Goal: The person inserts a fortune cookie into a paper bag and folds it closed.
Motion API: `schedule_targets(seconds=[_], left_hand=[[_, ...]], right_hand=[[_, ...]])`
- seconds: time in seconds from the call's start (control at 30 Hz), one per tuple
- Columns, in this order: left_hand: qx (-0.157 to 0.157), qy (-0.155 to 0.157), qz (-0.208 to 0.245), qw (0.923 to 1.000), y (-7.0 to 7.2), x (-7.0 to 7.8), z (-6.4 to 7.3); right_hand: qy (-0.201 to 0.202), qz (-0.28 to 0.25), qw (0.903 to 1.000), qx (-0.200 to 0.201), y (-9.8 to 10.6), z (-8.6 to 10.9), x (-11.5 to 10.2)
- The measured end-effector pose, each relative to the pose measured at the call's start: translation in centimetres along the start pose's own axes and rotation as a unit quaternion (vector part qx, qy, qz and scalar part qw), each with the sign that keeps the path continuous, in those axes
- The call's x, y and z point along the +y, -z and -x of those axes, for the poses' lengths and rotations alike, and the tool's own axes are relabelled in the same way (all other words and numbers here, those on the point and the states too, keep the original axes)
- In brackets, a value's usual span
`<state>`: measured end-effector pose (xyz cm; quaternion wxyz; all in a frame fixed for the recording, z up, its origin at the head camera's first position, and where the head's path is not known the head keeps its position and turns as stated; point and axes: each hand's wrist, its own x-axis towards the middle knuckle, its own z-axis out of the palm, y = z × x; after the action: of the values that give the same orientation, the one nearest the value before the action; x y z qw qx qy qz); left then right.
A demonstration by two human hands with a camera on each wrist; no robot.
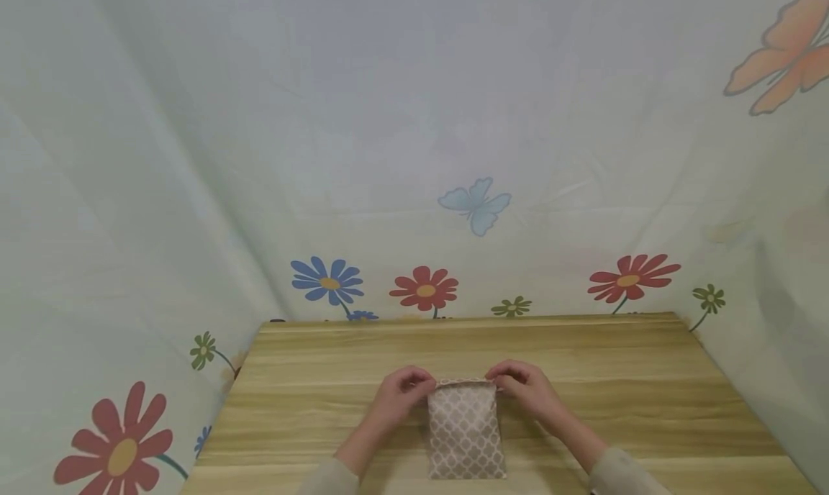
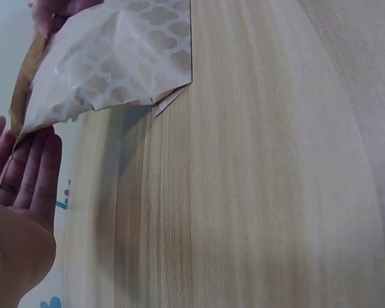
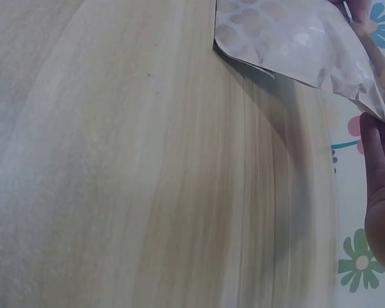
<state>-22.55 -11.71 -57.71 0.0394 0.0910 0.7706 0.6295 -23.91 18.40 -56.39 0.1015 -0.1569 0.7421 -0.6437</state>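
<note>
A flat paper bag (image 1: 465, 430) with a pale quatrefoil pattern stands near the front of the table, its mouth at the top. My left hand (image 1: 403, 394) pinches the left corner of that mouth, and my right hand (image 1: 527, 388) pinches the right corner. In the left wrist view, a plain brown strip shows along the mouth of the bag (image 2: 125, 54), and the left hand (image 2: 25, 192) has its fingers behind the corner. From the right wrist, the bag (image 3: 289, 42) slants toward the right hand (image 3: 382, 186), which is partly cut off. What the bag contains is hidden.
The wood-grain table (image 1: 337, 358) reaches back to a pale cloth backdrop (image 1: 388, 121) printed with flowers and butterflies. More of this cloth hangs along the left and right sides of the table.
</note>
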Motion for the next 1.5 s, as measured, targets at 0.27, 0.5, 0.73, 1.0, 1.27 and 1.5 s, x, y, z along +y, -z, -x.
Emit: schedule_targets(seconds=[0.27, 0.5, 0.73, 1.0, 1.27, 1.5], left_hand=[[0.015, 0.014, 0.000, 0.9998, -0.4, 0.0, 0.0], [0.013, 0.032, -0.015, 0.9993, -0.5, 0.0, 0.0], [0.014, 0.030, -0.029, 0.9990, -0.9, 0.5, 0.1], [0.003, 0.004, -0.041, 0.9992, -1.4, 0.4, 0.0], [0.003, 0.001, -0.040, 0.9992, -1.4, 0.4, 0.0], [-0.004, 0.009, -0.061, 0.9981, -1.2, 0.8, 0.1]], right_hand=[[-0.012, 0.034, 0.9989, 0.032, -0.5, -0.5, 0.0], [-0.016, 0.053, 0.9978, 0.035, -0.5, -0.7, 0.7], [0.089, 0.158, 0.9833, -0.016, 0.1, -1.1, -0.4], [0.092, 0.265, 0.9524, -0.119, -0.1, -3.4, -2.3], [0.102, 0.274, 0.9443, -0.151, -1.4, -4.4, -2.5], [0.093, 0.261, 0.9506, -0.140, -2.3, -4.1, -2.4]])
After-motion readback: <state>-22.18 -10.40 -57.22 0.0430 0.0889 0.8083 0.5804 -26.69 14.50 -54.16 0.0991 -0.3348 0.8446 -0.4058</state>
